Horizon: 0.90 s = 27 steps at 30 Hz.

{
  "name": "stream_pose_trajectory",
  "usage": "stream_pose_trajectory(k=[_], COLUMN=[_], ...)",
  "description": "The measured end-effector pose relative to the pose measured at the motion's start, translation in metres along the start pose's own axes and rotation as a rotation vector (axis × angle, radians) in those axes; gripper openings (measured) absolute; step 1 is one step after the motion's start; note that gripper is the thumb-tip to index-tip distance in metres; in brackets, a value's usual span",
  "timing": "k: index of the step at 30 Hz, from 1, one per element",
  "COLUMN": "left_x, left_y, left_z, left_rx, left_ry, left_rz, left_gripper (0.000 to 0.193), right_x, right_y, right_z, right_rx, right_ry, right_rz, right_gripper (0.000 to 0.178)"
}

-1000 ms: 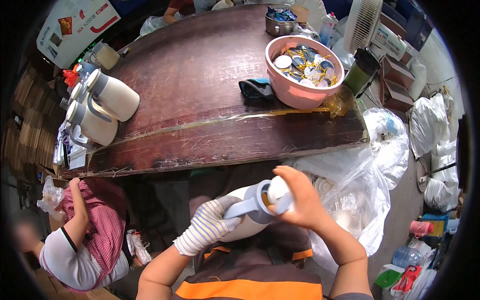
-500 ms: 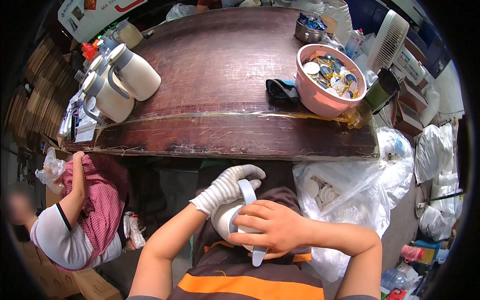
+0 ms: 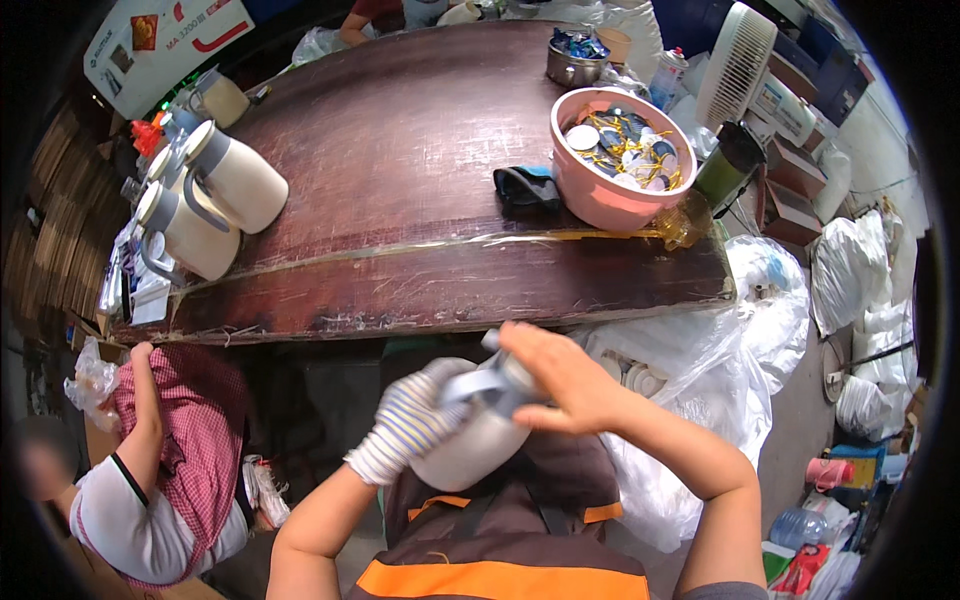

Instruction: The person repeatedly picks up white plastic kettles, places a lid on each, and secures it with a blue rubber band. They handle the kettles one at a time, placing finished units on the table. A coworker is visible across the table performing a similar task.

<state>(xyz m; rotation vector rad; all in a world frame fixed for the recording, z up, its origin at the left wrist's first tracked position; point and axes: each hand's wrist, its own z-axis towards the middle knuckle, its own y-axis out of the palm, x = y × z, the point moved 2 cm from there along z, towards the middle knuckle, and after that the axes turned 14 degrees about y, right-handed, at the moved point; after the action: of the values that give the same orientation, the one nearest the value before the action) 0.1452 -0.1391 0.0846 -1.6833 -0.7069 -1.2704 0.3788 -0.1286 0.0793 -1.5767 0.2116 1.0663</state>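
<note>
A cream jug (image 3: 468, 452) with a grey top and handle is held in front of my lap, tilted. My left hand (image 3: 408, 428), in a white striped glove, grips it at the handle side. Its fingertips are partly hidden behind the grey handle (image 3: 470, 385). My bare right hand (image 3: 568, 382) cups the grey top from the right, fingers over the far side and thumb nearer me. The top and fingers are slightly blurred. Two similar jugs (image 3: 250, 185) stand together at the left of the dark wooden table (image 3: 400, 130).
On the table's right stand a pink tub (image 3: 600, 205) of round discs and yellow ties, a dark pouch (image 3: 527, 188) and a metal pot (image 3: 575, 70). Clear plastic bags (image 3: 690, 430) with round white pieces lie at my right. A person in a checked apron (image 3: 185, 450) sits at my left.
The jug has turned from lying across my lap to tilting with its top up and right. My right hand has moved from its near side to its top. My view has shifted slightly right.
</note>
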Motion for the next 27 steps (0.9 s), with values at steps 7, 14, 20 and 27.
stream_pose_trajectory(k=[7, 14, 20, 27], left_x=[-0.052, -0.040, 0.037, -0.007], left_y=[-0.028, -0.017, 0.033, -0.022], left_z=[0.008, -0.004, -0.047, -0.004], left_rx=[-0.004, 0.170, -0.420, 0.141], left_ry=[0.166, 0.016, -0.029, 0.188], left_rz=[-0.286, -0.257, -0.088, 0.278], left_gripper=[0.028, 0.014, 0.045, 0.029], right_x=[-0.074, -0.086, -0.011, -0.047], right_y=[0.001, 0.018, 0.010, -0.001], right_z=[0.006, 0.002, 0.030, 0.009], right_rx=[-0.033, -0.024, -0.032, -0.184], right_ry=[-0.447, -0.495, 0.461, 0.108], right_rz=[-0.036, -0.105, -0.200, -0.031], right_gripper=[0.068, 0.061, 0.068, 0.076])
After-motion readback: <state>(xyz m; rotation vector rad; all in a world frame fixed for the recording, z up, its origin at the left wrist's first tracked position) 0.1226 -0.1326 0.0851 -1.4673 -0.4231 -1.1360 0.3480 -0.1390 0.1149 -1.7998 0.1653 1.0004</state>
